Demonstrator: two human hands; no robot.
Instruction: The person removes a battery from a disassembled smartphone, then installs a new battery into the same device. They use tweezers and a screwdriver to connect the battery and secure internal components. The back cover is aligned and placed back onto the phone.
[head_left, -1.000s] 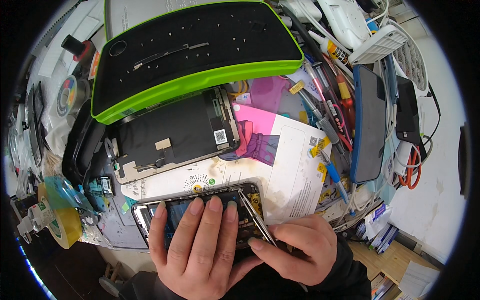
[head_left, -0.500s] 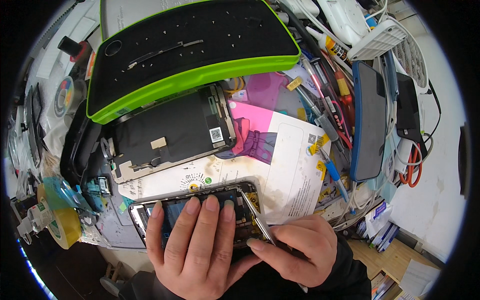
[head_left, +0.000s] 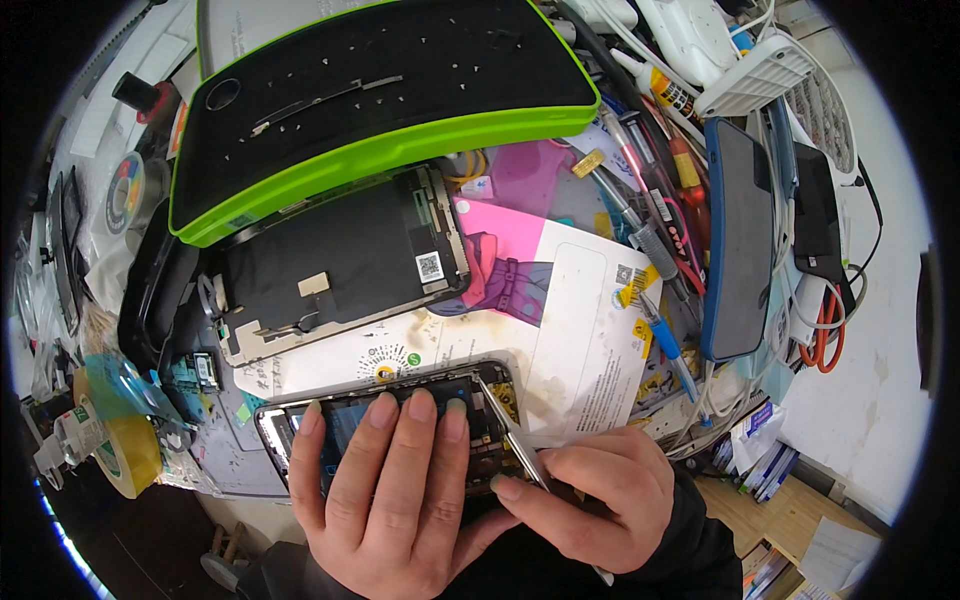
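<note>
Cluttered bench (head_left: 235, 462), phone (head_left: 342, 428) partly under hands (head_left: 395, 510)

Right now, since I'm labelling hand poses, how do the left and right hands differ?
The left hand lies across the opened smartphone; the right hand pinches metal tweezers. The left hand's fingers are outstretched, while the right hand's are bent. Both are bare and close together.
</note>
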